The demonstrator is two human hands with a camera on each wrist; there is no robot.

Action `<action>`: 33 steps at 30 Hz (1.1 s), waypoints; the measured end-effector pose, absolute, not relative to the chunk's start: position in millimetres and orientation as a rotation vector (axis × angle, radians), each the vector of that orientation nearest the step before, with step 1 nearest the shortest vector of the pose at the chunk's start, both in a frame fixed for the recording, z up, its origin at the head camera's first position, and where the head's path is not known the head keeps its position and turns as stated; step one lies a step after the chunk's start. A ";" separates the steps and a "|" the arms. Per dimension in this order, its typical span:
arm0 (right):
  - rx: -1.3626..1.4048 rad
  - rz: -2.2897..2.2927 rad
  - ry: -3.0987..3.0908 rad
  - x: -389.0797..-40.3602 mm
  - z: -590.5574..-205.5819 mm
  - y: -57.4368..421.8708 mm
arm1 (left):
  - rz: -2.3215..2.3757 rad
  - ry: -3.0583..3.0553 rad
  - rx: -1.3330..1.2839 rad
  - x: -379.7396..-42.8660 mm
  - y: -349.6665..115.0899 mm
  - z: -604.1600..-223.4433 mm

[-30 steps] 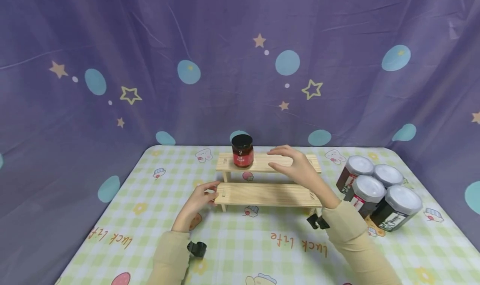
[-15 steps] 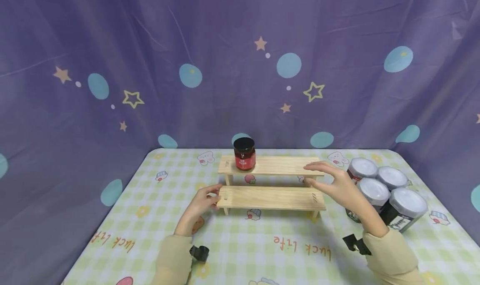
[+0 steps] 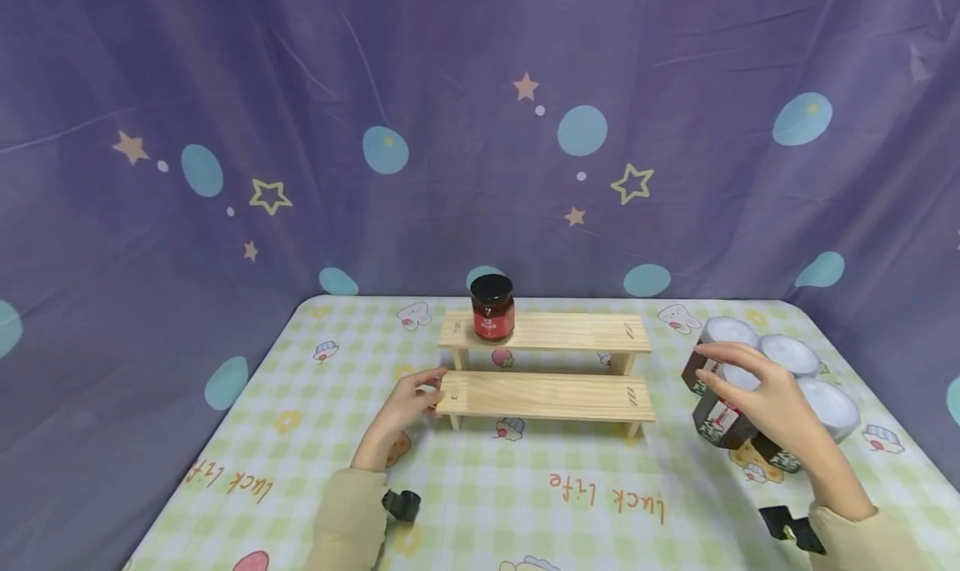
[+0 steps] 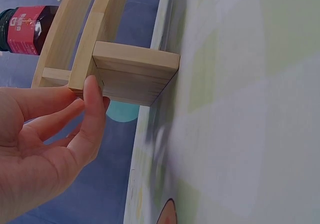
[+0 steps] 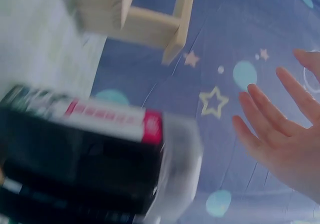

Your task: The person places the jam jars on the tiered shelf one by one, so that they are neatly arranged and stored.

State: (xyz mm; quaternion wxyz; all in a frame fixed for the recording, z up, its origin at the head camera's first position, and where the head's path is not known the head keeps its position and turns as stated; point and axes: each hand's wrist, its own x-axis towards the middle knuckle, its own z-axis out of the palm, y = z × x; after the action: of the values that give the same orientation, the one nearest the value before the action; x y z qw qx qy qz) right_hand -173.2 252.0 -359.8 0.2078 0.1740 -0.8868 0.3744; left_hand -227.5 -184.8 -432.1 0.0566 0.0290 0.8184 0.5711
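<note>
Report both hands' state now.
Left hand: closed, pinching one end of the lower pale wooden rectangular shelf.
Right hand: open, holding nothing.

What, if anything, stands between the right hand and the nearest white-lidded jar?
Nothing visible does. In the right wrist view, only open space shows between the right hand and the nearest white-lidded jar. The wooden rack stands left of both in the head view.

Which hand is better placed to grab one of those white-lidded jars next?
Probably the right hand: it's empty, fingers spread, right by the white-lidded jars. The left hand is farther away, pinching the wooden shelf's left end.
</note>
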 end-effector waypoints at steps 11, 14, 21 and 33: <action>0.298 0.976 -2.420 -153.0 -371.2 290.4 | 1.723 2.482 0.102 -230.7 -182.2 -431.8; 0.293 0.973 -2.393 -149.8 -373.9 296.4 | 1.721 2.486 0.099 -230.2 -182.1 -432.4; 0.235 0.953 -2.377 -143.0 -378.0 310.8 | 1.727 2.483 0.090 -229.0 -183.0 -434.7; 0.032 0.912 -2.433 -132.7 -386.2 331.2 | 1.717 2.493 0.095 -226.4 -184.1 -431.1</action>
State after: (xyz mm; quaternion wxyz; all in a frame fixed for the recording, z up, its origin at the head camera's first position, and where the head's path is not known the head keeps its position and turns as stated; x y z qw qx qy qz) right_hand -132.7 331.2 -386.2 0.2684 0.0120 -0.9019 0.3383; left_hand -226.4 -184.1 -431.1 0.0567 0.0312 0.8219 0.5660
